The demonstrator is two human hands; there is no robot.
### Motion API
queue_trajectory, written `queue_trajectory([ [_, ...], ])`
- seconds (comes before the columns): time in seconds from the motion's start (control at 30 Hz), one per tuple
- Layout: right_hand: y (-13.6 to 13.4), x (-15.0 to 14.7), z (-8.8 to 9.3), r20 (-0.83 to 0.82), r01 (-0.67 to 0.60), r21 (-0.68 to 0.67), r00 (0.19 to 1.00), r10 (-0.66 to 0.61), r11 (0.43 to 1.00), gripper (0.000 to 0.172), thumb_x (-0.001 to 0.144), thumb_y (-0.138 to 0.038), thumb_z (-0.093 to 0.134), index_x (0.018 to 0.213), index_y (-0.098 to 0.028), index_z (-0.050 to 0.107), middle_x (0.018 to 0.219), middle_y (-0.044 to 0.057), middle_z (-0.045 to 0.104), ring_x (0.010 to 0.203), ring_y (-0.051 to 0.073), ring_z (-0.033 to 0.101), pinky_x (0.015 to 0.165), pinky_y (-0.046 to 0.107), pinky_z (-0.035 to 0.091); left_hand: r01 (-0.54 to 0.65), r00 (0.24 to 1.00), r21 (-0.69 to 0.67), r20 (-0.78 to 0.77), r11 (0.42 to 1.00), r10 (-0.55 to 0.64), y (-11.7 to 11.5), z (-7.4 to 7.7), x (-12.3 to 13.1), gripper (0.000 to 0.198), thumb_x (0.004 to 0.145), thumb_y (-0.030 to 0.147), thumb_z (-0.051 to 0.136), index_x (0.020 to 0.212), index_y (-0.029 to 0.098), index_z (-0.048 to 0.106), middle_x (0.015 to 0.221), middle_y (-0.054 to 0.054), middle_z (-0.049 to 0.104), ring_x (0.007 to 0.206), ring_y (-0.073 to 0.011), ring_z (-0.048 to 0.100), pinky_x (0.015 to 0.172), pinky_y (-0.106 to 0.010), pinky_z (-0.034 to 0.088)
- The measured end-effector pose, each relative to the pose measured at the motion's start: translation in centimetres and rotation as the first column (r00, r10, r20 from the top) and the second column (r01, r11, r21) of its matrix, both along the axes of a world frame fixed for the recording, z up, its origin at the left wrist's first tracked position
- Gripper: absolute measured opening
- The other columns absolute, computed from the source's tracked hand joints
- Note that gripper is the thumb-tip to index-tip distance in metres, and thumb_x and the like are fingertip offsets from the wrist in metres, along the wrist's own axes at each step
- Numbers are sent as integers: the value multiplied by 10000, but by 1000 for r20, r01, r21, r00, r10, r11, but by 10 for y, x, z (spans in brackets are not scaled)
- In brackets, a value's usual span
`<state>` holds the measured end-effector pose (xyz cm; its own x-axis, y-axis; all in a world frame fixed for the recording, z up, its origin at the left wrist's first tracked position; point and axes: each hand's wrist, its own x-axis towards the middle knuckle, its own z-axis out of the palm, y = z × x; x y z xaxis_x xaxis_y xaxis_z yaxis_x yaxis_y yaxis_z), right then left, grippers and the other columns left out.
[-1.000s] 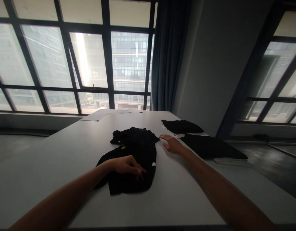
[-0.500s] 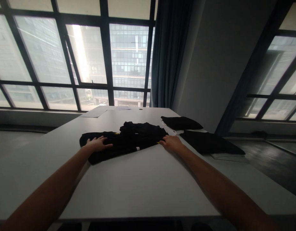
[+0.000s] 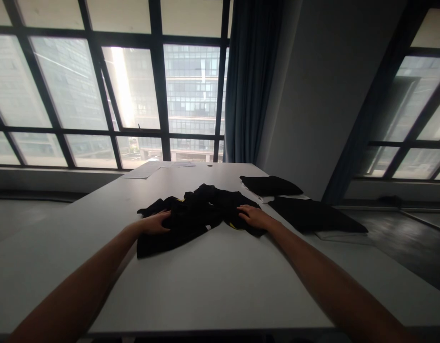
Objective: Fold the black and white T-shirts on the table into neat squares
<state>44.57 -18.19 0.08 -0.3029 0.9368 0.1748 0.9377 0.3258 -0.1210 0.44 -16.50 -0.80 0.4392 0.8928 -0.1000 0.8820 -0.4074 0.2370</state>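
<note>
A crumpled black garment [image 3: 202,205] lies on the white table [image 3: 213,286], its middle bunched up. It has a small white tag at its near edge and thin yellow trim at the near right. What kind of garment it is, I cannot tell. My left hand [image 3: 154,223] rests on the garment's left part, thumb and fingers apart, the fingertips partly lost in the dark cloth. On the right part lies my right hand [image 3: 255,217], fingers stretched out over the fabric, thumb towards me.
Two flat black folded cloths [image 3: 316,215] lie along the table's right side, with white sheets under them. Papers [image 3: 141,170] are at the far left corner. Beyond the table stand large windows [image 3: 191,90] and a blue curtain [image 3: 250,85].
The garment's left end has shifted right and its middle has bunched up. My right hand, earlier at the garment's right corner by the yellow trim, now lies on top of the cloth.
</note>
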Motion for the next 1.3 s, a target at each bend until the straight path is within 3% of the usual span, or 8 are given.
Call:
queue_trajectory([
  [0.27, -1, 19, 28, 237, 338, -127, 923, -303, 933, 608, 969, -589, 322, 1131, -145, 704, 1225, 170, 673, 1138, 317, 618, 914, 402, 476, -430, 900, 27, -68, 903, 431, 8, 9, -58, 935, 789, 691, 540, 1530, 159, 332, 1608, -166, 208, 1479, -360, 157, 1173, -513, 249],
  [0.43, -19, 6, 47, 196, 223, -416, 969, -152, 882, 559, 903, -628, 458, 826, -148, 733, 841, 132, 745, 833, 259, 704, 738, 316, 501, -286, 955, -146, -127, 947, 269, 4, 18, -80, 1106, 550, 511, 791, 1520, 205, 358, 1534, -160, 399, 1386, -377, 393, 1046, -383, 450],
  [0.53, -15, 9, 37, 107, 136, -229, 988, -114, 964, 345, 914, -464, 531, 972, -183, 722, 963, 97, 746, 899, 235, 694, 772, 299, 491, -268, 960, -215, -144, 939, 241, 7, 28, -86, 1036, 501, 472, 807, 1450, 231, 471, 1361, -116, 607, 1181, -353, 599, 879, -337, 542],
  [0.67, 15, 10, 21, 78, 38, 22, 996, -40, 999, 443, 876, -324, 591, 1302, -202, 598, 1341, 104, 602, 1152, 251, 606, 941, 318, 457, -252, 963, 21, -97, 968, 252, 27, 34, -84, 638, 754, 639, 544, 1188, 189, 674, 1247, -128, 667, 1116, -325, 629, 888, -367, 527],
  [0.9, 84, -27, 27, 60, 14, -17, 998, -13, 1000, 715, 828, -242, 622, 1502, -240, 383, 1512, 107, 438, 1291, 267, 509, 1057, 341, 391, -345, 918, 242, -114, 907, 380, 63, 16, -80, 612, 843, 420, 462, 1396, 163, 516, 1402, -161, 557, 1252, -352, 532, 974, -472, 456],
  [1.03, 110, -39, 35, 59, 8, -167, 998, 2, 986, 584, 773, -169, 650, 1349, -229, 577, 1318, 98, 623, 1165, 247, 596, 965, 315, 451, -263, 957, 213, -67, 941, 283, 73, 21, -86, 455, 761, 343, 535, 1167, 182, 666, 1219, -124, 675, 1116, -301, 619, 920, -392, 483],
  [1.17, 119, -20, 66, -14, -2, -512, 1000, -6, 859, 396, 715, -249, 734, 1104, -184, 698, 993, 67, 713, 758, 171, 654, 696, 275, 509, -133, 991, -33, 18, 991, 134, 72, 48, -100, 251, 649, 322, 610, 857, 217, 703, 890, -22, 736, 885, -257, 675, 789, -325, 516],
  [1.3, 132, 10, 121, -217, -136, -758, 975, -50, 638, 412, 643, -413, 814, 956, -169, 704, 736, -2, 647, 515, 80, 531, 531, 218, 450, -77, 995, -424, 30, 903, 100, 85, 99, -111, 186, 577, 329, 707, 723, 214, 708, 731, 1, 716, 776, -260, 673, 694, -312, 532],
])
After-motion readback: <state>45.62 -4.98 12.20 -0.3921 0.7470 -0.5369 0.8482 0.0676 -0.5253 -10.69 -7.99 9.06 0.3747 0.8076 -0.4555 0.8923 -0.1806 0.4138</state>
